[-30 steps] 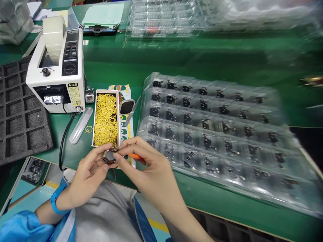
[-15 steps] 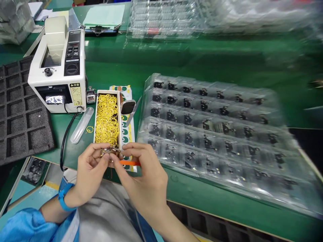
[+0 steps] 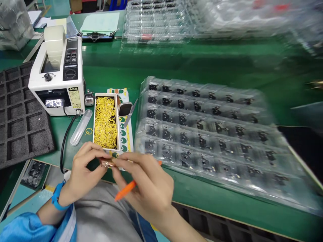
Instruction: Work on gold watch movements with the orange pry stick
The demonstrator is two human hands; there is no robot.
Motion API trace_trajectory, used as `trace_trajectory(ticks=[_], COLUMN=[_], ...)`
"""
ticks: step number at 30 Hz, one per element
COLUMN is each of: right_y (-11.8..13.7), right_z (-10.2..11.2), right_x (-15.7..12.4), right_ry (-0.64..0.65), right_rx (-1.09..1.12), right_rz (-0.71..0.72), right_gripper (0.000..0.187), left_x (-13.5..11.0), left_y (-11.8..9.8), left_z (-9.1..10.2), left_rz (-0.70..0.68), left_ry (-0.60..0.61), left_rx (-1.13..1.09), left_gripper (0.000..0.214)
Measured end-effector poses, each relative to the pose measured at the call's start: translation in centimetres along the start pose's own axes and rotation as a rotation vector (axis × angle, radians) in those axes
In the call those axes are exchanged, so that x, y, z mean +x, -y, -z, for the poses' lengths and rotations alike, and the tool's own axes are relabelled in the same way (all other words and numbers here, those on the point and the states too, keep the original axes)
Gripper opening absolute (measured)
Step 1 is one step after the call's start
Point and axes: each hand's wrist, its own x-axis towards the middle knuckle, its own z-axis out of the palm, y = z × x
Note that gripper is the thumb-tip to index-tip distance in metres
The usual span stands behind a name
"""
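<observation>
My left hand (image 3: 84, 174) is closed, its thumb and fingers pinching a small brownish, shiny metallic part (image 3: 108, 164) in front of my body. Fingertips of my right hand (image 3: 150, 183) touch the same part from the other side. An orange pen-like stick (image 3: 126, 190) is tucked in the right hand, its end pointing down to the left. Most of the small part is covered by fingers. Just beyond the hands stands a white box (image 3: 118, 134) filled with yellow ring-shaped pieces (image 3: 104, 124). Beside it lies a sticker sheet (image 3: 129, 137), with tweezers (image 3: 131, 113) and a small dark-faced object (image 3: 125, 109).
A clear tray (image 3: 138, 134) with rows of black parts covers the right side. At left stand a white tape dispenser (image 3: 73, 75) and a black foam tray (image 3: 39, 121). A clear plastic stick (image 3: 81, 127) and one yellow ring (image 3: 88, 131) lie between. Clear trays (image 3: 156, 23) sit behind.
The orange stick has swung so that its end now points down-left below my right hand. My right fingers have shifted over the part, and both hands sit slightly lower in view.
</observation>
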Motion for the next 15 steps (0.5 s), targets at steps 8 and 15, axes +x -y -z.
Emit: trace_trajectory(ticks=[8,15], right_y=[0.3,-0.5], right_z=[0.8,-0.9], right_x=[-1.2,-0.3], right_ry=[-0.021,-0.086], right_rx=[-0.196,-0.047], right_rz=[0.216,0.088], right_gripper=[0.016,0.008], left_x=[-0.4,-1.6], left_y=[-0.6,-1.6], left_z=[-0.3,-0.6], left_rz=[0.504,0.533], left_ry=[-0.001,0.038], left_rx=[-0.456,-0.520], left_gripper=[0.029,0.043])
